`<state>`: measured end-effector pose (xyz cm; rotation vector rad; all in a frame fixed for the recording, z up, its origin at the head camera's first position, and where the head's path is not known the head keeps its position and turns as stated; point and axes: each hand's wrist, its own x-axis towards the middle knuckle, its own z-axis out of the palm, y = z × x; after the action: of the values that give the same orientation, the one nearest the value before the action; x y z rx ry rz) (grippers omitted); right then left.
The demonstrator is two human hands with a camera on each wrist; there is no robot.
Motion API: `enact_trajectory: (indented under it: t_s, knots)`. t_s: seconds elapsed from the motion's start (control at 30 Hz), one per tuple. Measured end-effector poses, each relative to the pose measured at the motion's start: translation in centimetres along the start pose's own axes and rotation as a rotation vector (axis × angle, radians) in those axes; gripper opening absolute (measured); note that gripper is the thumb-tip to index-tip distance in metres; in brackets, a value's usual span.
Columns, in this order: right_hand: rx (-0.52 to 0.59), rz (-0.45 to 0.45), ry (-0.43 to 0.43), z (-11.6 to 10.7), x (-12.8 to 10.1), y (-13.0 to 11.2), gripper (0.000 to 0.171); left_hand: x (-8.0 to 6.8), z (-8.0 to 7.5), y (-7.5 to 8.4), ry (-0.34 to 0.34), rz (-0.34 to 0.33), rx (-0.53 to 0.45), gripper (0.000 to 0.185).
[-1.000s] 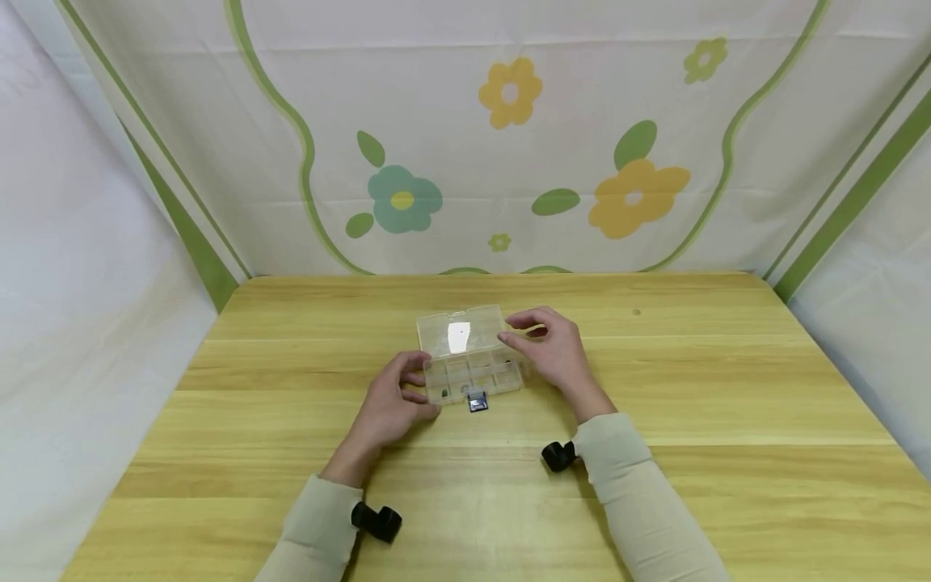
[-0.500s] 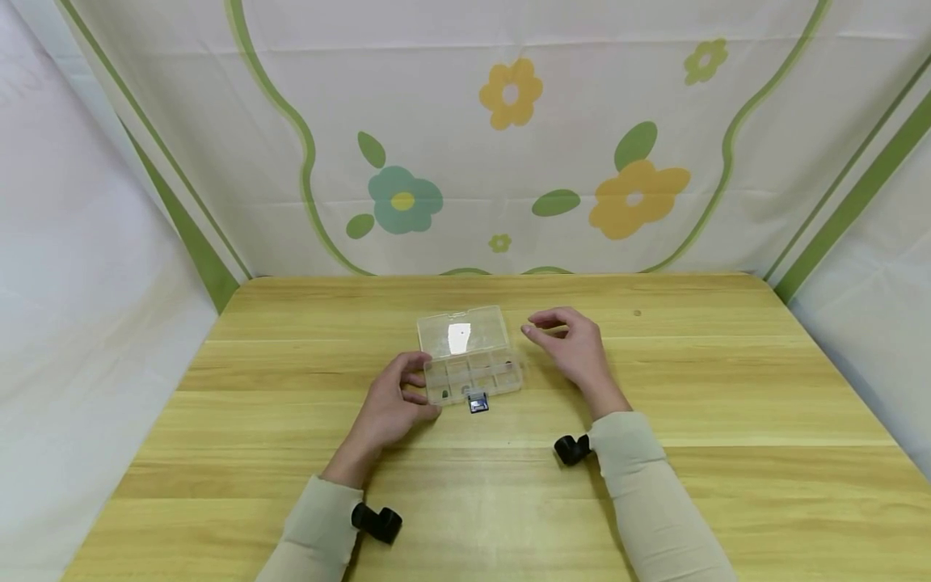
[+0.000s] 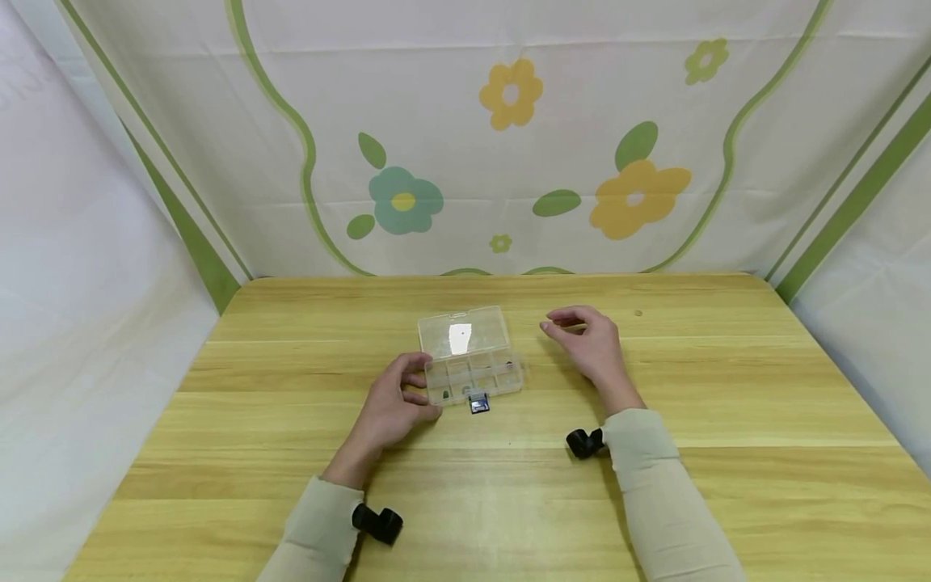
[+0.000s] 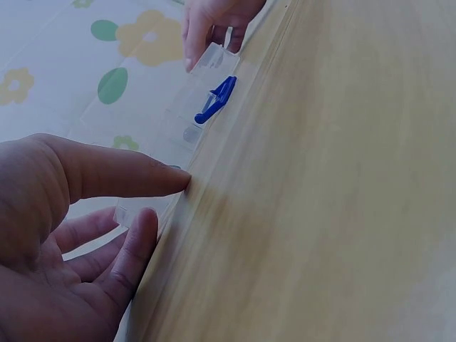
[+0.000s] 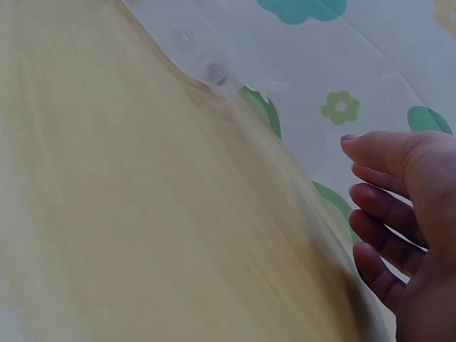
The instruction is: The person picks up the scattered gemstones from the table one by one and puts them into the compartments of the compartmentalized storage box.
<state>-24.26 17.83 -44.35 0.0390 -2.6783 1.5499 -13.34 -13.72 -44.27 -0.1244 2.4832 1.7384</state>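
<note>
A clear plastic compartment box (image 3: 486, 373) stands on the table with its see-through lid (image 3: 436, 333) swung back behind it. My left hand (image 3: 389, 406) holds the left end of the box, thumb at the front corner and fingers along the side. A blue latch (image 4: 216, 100) hangs at the front edge of the box. Small pieces lie in some compartments, among them a green one (image 3: 446, 394) at front left and a dark one (image 3: 509, 365) at the right. Off to the right, my right hand (image 3: 591, 346) hovers apart from the box, fingers loosely curved around nothing.
The wooden table (image 3: 727, 388) reaches back to a flowered cloth (image 3: 465, 145). A tiny brownish spot (image 3: 638, 313) shows on the tabletop at the back right. Black wrist cameras stick out from both sleeves.
My right hand has drawn away from the box's right end, moving to the right. The left hand and the box have stayed in place, lid back throughout.
</note>
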Motion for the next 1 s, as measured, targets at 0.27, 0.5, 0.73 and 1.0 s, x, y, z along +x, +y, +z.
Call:
enact_trajectory:
  t_s: [0.27,0.5,0.73,1.0]
  knots:
    - [0.014,0.038,0.063,-2.0,0.3,0.8,0.038,-0.2,-0.1,0.1,0.002,-0.003,0.000,0.078]
    - [0.022,0.083,0.119,-3.3,0.7,1.3,0.039,-0.2,-0.2,0.1,0.004,-0.001,-0.001,0.078]
    - [-0.004,0.141,0.164,-4.9,0.9,2.2,0.043,-0.1,0.0,0.1,0.006,0.006,-0.002,0.078]
    - [0.006,0.220,0.237,-6.7,1.4,3.3,0.044,0.0,0.0,0.1,0.006,0.008,-0.005,0.079]
